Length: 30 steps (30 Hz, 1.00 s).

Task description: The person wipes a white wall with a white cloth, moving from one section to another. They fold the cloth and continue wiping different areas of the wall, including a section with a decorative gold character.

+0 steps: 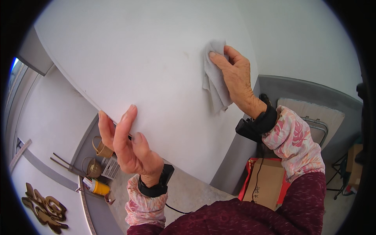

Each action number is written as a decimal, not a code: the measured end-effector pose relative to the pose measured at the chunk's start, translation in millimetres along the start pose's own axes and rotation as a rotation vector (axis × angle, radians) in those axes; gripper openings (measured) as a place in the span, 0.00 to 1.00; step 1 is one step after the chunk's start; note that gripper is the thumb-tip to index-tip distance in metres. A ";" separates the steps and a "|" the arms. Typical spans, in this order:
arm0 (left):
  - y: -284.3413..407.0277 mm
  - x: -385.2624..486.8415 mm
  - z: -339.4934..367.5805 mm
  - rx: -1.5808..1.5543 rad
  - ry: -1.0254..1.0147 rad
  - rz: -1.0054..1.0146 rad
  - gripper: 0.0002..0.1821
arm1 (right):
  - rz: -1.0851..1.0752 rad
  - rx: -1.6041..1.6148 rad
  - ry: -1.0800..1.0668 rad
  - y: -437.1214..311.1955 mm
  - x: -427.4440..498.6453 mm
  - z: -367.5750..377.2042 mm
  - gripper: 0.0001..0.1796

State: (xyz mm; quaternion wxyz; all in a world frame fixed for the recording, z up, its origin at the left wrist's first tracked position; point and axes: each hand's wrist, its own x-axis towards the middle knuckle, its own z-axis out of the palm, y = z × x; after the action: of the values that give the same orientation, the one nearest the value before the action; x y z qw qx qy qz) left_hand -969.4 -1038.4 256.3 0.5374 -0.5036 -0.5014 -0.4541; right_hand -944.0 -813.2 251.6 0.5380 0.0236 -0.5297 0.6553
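Note:
A large flat white panel fills the upper middle of the view, with a faint smudge on its surface. My right hand pinches a folded light grey cloth between thumb and fingers, and the cloth lies against the panel. At the panel's lower left edge is my left hand, its fingers bent and apart, with fingertips on or close to the edge; whether it grips the edge is not plain. Both wrists wear black straps, over floral sleeve covers.
Cardboard box and folded table stand at the right. Wicker baskets, a white plastic crate and a yellow container are at the lower left. A dark cable runs over the box.

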 end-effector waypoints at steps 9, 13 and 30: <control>-0.4 0.4 -0.6 0.020 -0.016 0.021 0.20 | 0.063 0.146 -0.118 -6.2 1.0 -6.4 0.24; 0.4 -0.3 -1.0 0.016 -0.018 0.015 0.20 | 0.049 0.224 -0.204 -2.0 0.3 -0.4 0.27; -4.1 0.5 -2.3 -0.003 -0.030 0.040 0.20 | 0.021 0.070 -0.250 1.9 -1.0 4.9 0.29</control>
State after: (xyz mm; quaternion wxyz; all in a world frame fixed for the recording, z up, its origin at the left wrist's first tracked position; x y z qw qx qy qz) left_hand -973.3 -1041.0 257.1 0.5378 -0.5211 -0.4987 -0.4364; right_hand -947.6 -817.2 251.9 0.4599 0.1184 -0.5695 0.6709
